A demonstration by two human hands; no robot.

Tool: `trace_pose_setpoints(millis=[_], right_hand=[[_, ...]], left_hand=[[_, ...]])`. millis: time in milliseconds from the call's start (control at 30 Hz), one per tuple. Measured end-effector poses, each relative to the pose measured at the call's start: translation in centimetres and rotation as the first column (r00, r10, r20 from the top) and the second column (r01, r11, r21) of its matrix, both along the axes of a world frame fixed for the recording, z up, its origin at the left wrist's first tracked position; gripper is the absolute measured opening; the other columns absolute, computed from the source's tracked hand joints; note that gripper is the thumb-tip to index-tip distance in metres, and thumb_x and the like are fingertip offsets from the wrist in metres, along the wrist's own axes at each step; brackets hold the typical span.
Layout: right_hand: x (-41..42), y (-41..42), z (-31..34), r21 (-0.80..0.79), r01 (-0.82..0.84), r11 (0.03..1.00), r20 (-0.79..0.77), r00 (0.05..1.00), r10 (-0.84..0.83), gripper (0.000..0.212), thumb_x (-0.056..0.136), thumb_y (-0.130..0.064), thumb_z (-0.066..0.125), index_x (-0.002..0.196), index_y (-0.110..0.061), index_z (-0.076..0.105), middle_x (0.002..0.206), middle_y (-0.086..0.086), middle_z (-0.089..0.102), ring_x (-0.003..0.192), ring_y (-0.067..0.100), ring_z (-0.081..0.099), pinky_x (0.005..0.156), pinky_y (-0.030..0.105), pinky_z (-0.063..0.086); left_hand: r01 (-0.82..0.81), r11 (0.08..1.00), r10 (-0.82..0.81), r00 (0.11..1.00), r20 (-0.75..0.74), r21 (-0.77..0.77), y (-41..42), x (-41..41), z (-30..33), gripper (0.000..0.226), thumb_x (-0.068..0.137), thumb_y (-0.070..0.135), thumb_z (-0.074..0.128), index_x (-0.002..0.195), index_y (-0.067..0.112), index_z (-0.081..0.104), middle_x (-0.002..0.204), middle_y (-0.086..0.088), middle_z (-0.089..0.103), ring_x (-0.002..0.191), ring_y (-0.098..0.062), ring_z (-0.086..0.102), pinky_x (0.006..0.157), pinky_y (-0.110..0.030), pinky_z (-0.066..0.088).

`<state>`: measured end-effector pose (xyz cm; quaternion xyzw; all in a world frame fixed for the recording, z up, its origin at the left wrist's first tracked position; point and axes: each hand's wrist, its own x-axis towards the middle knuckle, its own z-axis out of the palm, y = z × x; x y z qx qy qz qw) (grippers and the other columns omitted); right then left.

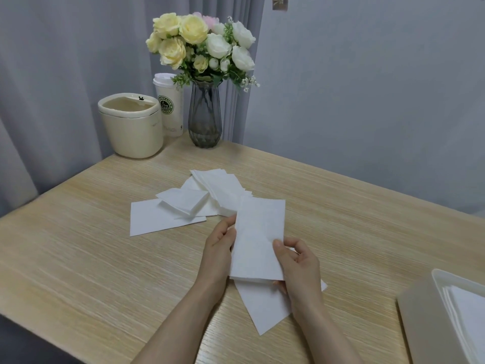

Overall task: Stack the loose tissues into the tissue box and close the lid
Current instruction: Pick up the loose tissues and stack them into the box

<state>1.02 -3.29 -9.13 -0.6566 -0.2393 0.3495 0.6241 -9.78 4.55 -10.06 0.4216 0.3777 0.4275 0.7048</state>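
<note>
Hands meet at the centre of the frame: the left hand [220,243] pinches the left edge of a folded tissue [258,237], and the right hand [296,261] grips its lower right corner. Another tissue [265,308] lies under them on the table [91,232]. Loose tissues [183,203] are scattered just above. At lower right, the open tissue box [441,282] holds a stack.

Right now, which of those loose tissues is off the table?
The folded tissue pinched between the left hand and the right hand. It is the only one lifted; the other tissues lie flat on the table.
</note>
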Motion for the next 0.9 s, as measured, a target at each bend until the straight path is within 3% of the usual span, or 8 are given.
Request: trace_pose_setpoints(millis=[400,533,633,767,900], right_hand=[[0.0,0.1,-0.7,0.011,0.004,1.0,0.007,1.0,-0.004,0.015,0.093,-0.018,0.061,0.09,-0.004,0.058,0.056,0.003,0.064,0.044,0.012,0.052,0.038,0.022,0.038],[0.0,0.1,-0.9,0.034,-0.002,0.999,-0.005,1.0,0.002,0.011,0.093,-0.016,0.062,0.088,-0.006,0.058,0.059,0.005,0.066,0.051,0.015,0.056,0.05,0.028,0.042],[0.1,-0.1,-1.1,0.063,0.033,0.997,0.034,0.999,-0.035,0.005,0.09,-0.015,0.065,0.094,-0.014,0.062,0.086,0.012,0.069,0.071,0.017,0.061,0.066,0.032,0.046],[-0.6,-1.1,-1.0,0.045,0.054,0.997,0.303,0.951,-0.065,0.036,0.09,-0.02,0.064,0.123,-0.028,0.052,0.117,-0.017,0.055,0.083,-0.007,0.053,0.078,0.011,0.043],[-1.1,-1.4,-0.7,-0.034,-0.062,0.998,0.283,0.957,0.069,0.05,0.095,-0.03,0.056,0.142,-0.032,0.038,0.131,-0.013,0.053,0.119,0.007,0.051,0.101,0.03,0.041]], left_hand=[[0.0,0.999,-0.001,0.999,0.033,0.037,0.0,0.2,0.0,0.023,0.101,0.012,0.047,0.112,0.017,0.067,0.098,0.005,0.076,0.087,-0.008,0.069,0.072,-0.022,0.054],[0.024,0.997,-0.026,0.999,0.028,0.072,0.0,0.2,-0.3,0.023,0.099,0.006,0.05,0.117,0.014,0.062,0.099,-0.001,0.076,0.085,-0.012,0.069,0.069,-0.022,0.055],[0.018,0.997,-0.021,0.999,0.037,0.073,0.1,0.1,-0.5,0.026,0.097,-0.003,0.049,0.114,0.014,0.06,0.095,0.0,0.076,0.081,-0.012,0.069,0.068,-0.022,0.055],[-0.007,0.997,0.004,0.999,0.043,0.074,0.1,-0.1,-0.5,0.026,0.098,-0.002,0.048,0.116,0.013,0.059,0.096,0.001,0.076,0.082,-0.011,0.069,0.069,-0.022,0.055],[0.022,0.997,-0.025,0.999,0.039,0.071,-0.5,-0.3,-0.3,0.026,0.098,0.003,0.053,0.12,0.014,0.059,0.105,-0.003,0.075,0.093,-0.016,0.07,0.076,-0.028,0.056]])
